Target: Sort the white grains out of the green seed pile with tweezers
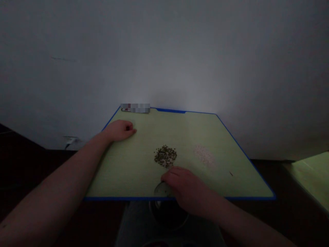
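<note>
My left hand (120,130) rests on the left side of the pale board, fingers curled into a loose fist with a dark hollow between thumb and fingers. At the near edge, my right hand (183,185) closes on the rim of a thin, round, see-through dish (160,189), partly hidden by the fingers. Just beyond that hand lies a loose heap of dark, seed-like bits (165,156), with some paler bits among them. To its right is a spread of small whitish grains (205,155).
The board (133,164) has a blue edge and stands against a grey wall. Below its near edge sits a dark round bowl (168,216) at my lap. A blurred-out item (136,108) lies at the far left corner. A small thin dark piece (231,174) lies at right.
</note>
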The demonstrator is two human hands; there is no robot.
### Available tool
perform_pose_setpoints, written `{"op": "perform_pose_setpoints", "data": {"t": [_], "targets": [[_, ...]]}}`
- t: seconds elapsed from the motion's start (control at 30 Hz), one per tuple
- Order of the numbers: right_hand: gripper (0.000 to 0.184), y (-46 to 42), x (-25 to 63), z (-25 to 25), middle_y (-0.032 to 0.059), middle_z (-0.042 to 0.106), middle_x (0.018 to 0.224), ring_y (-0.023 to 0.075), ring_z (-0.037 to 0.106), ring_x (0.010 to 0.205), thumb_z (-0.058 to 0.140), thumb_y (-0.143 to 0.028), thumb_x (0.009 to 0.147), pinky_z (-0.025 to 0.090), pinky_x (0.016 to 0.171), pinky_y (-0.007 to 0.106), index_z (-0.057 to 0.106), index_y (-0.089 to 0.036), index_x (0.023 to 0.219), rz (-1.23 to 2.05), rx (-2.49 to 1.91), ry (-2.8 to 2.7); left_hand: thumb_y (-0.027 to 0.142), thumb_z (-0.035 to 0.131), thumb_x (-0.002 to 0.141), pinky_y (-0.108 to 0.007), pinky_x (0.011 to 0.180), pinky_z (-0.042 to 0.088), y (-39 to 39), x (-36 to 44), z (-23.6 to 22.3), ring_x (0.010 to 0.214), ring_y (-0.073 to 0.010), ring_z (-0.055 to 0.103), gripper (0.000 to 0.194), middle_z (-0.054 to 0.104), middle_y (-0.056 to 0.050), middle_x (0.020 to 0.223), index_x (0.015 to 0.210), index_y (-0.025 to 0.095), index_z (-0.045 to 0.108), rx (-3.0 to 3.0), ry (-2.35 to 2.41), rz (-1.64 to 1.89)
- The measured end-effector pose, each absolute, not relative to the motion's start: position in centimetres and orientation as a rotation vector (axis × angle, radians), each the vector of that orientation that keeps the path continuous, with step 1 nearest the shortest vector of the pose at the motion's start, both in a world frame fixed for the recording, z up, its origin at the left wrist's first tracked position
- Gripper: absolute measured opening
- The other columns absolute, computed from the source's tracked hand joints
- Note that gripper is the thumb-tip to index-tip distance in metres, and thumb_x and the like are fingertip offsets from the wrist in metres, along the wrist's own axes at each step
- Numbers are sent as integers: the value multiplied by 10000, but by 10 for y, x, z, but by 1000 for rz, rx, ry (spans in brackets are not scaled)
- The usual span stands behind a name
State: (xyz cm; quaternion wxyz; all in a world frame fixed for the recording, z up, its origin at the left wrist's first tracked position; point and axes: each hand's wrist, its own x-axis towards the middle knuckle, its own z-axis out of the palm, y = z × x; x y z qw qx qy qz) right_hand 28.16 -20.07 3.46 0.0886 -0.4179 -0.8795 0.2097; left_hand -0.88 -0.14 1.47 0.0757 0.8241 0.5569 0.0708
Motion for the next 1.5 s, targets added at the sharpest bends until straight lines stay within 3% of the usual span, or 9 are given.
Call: {"op": "perform_pose_setpoints", "data": {"t": [0.57, 0.8, 1.03, 1.17, 1.33, 1.5], "targets": [[226, -220, 318, 38, 42, 687, 923, 181, 621, 845, 440, -113, 910, 460, 760, 303, 640, -203, 966, 846, -1433, -2301, 531, 443, 801, -290, 568, 302, 1, -8, 16, 583, -148, 483, 380, 570, -22, 616, 643, 198, 537, 2476, 1684, 161], [219, -235, 347, 33, 1, 622, 762, 157, 594, 689, 335, -297, 1008, 452, 629, 288, 542, -226, 995, 900, -1539, -1961, 532, 440, 803, -297, 576, 316, 4, -10, 13, 589, -156, 491, 379, 579, -26, 626, 651, 201, 544, 2495, 1670, 176], [190, -251, 362, 23, 1, 574, 807, 155, 566, 707, 312, -346, 1012, 500, 671, 294, 462, -240, 1060, 953, -1535, -1700, 529, 442, 803, -298, 576, 313, 5, -10, 14, 592, -155, 490, 372, 573, -24, 624, 645, 204, 532, 2494, 1655, 189], [147, -258, 361, 19, 18, 610, 865, 156, 609, 757, 402, -301, 964, 528, 689, 286, 485, -240, 1069, 1003, -1525, -1599, 534, 445, 802, -298, 566, 305, 5, -9, 16, 586, -155, 486, 371, 567, -19, 620, 641, 209, 522, 2465, 1668, 192], [234, -253, 362, 23, 34, 682, 868, 170, 685, 796, 546, -244, 864, 564, 704, 271, 525, -228, 1097, 824, -1523, -1530, 531, 447, 800, -297, 567, 303, 3, -3, 20, 581, -153, 476, 373, 543, -11, 595, 620, 209, 506, 2447, 1680, 214], [159, -246, 365, 29, 33, 738, 852, 176, 706, 760, 557, -190, 881, 581, 684, 281, 658, -243, 991, 312, -1390, -1804, 530, 436, 816, -286, 563, 304, 1, 2, 24, 576, -144, 475, 376, 529, -2, 588, 632, 207, 494, 2440, 1663, 211]]}}
